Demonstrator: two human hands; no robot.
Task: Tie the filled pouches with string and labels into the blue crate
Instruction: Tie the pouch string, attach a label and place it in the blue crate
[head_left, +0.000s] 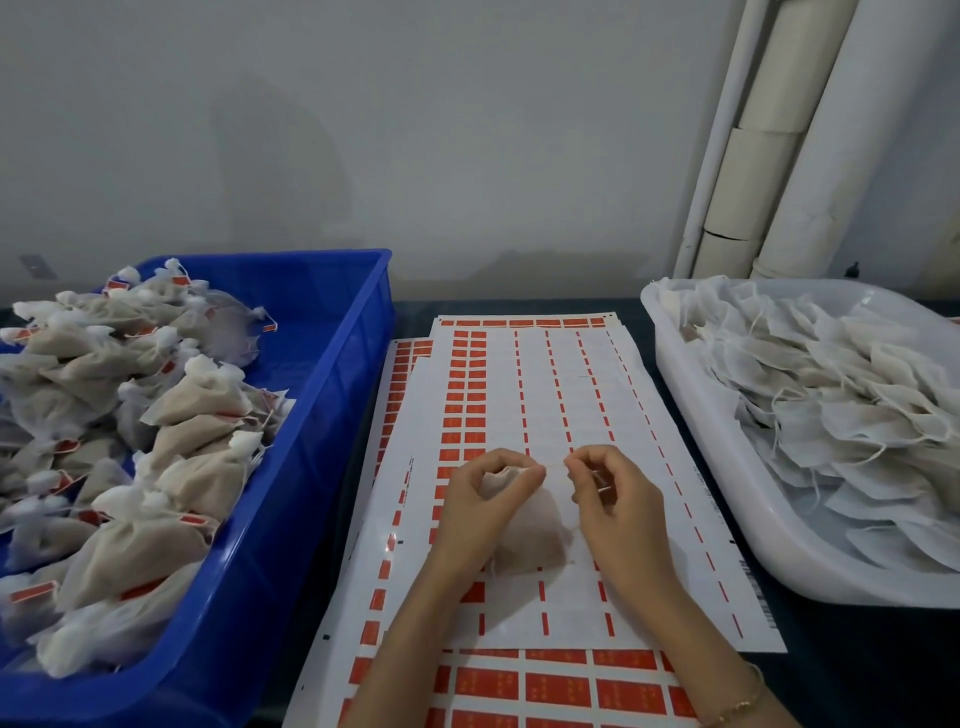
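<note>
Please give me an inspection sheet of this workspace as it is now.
Surface: dark table, mostly covered by white sheets of red labels.
Job's things: blue plastic crate, left, holds tied beige pouches with red labels; white plastic tray, right, holds untied pouches; one beige fabric pouch at centre.
Clutter: nothing seen.
Hands: left hand grips the pouch's neck; right hand pinches thin string.
Cables: nothing seen.
Surroundings: grey wall; white pipes, back right.
</note>
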